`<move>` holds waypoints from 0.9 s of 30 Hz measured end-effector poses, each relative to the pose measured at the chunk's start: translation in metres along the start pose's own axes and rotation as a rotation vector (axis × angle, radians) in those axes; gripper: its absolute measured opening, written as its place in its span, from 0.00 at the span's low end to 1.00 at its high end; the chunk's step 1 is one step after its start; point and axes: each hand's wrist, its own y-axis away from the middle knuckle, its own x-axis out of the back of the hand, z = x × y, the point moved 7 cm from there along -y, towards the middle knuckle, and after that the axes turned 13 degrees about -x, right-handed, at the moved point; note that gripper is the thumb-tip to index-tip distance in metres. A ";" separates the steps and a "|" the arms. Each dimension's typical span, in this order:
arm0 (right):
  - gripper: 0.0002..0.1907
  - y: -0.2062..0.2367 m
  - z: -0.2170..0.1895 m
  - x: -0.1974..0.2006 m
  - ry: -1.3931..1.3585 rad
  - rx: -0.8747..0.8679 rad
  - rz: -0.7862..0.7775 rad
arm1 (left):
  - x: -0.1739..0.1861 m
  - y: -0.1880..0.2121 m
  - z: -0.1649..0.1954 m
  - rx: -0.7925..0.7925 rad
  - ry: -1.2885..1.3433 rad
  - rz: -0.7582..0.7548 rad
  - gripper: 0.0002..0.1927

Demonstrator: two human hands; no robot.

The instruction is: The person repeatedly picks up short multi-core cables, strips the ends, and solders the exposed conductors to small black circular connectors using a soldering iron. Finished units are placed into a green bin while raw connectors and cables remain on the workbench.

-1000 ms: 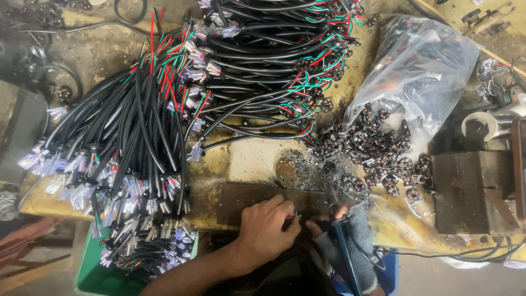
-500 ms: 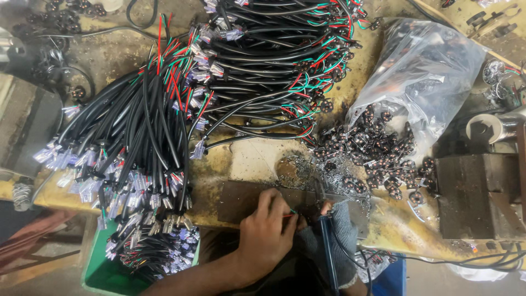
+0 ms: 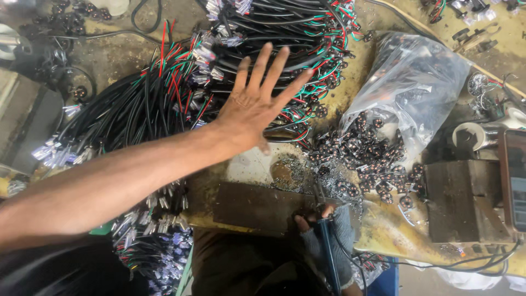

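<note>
Lying across the left and middle of the tabletop (image 3: 137, 52), the black cables (image 3: 131, 109) are fanning out in thick bundles, their red and green wire ends and clear-sleeved tips showing. I am stretching my left hand (image 3: 255, 104) over them, fingers (image 3: 263, 63) spread wide and holding nothing. Lower right, my gloved right hand (image 3: 329, 233) is gripping a dark tool (image 3: 327, 246) at the tabletop edge, beside small dark parts (image 3: 372, 159) spilling from a clear plastic bag (image 3: 411, 82).
</note>
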 end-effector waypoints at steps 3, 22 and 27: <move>0.25 0.002 -0.007 0.010 0.166 -0.024 0.101 | -0.049 -0.015 -0.026 -0.004 -0.039 -0.270 0.89; 0.23 0.000 -0.008 0.004 0.038 0.011 -0.020 | -0.021 -0.049 -0.011 -0.126 -0.463 0.332 0.49; 0.22 -0.003 -0.005 0.000 -0.218 0.005 -0.105 | 0.015 -0.070 -0.028 -0.071 -0.560 0.473 0.45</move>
